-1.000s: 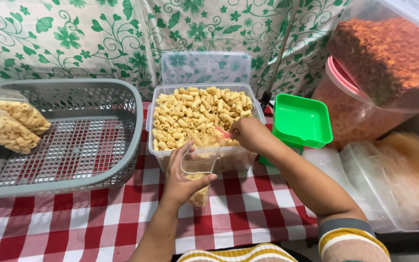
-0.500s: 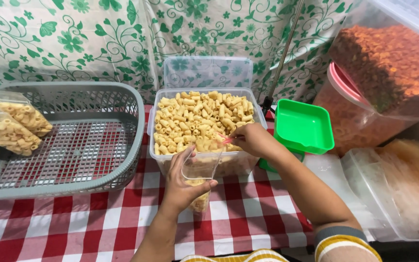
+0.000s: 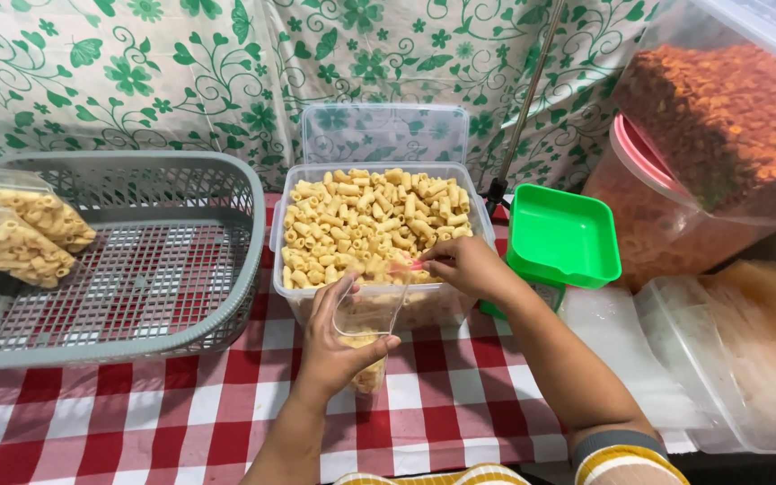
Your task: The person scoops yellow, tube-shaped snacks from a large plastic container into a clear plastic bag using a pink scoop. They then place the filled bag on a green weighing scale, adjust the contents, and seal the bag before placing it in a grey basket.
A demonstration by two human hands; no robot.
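Head view: left hand [image 3: 339, 346] closed round small clear bag [image 3: 368, 325], mouth held open, a few pasta pieces seen at bottom; bag held just in front of clear tub [image 3: 379, 238], above red-white checked table [image 3: 181, 422]. Right hand [image 3: 462, 265] pinched shut on small pink scoop [image 3: 410, 264], only partly seen, at tub's front rim over macaroni snacks [image 3: 370, 220]. Tub lid [image 3: 385, 133] stood up behind. Grey basket [image 3: 127, 260] to the left w/ two filled bags [image 3: 24, 238] at its left edge. Green tray [image 3: 560, 235] just right of tub. Big containers of orange snacks [image 3: 702, 135] at far right.
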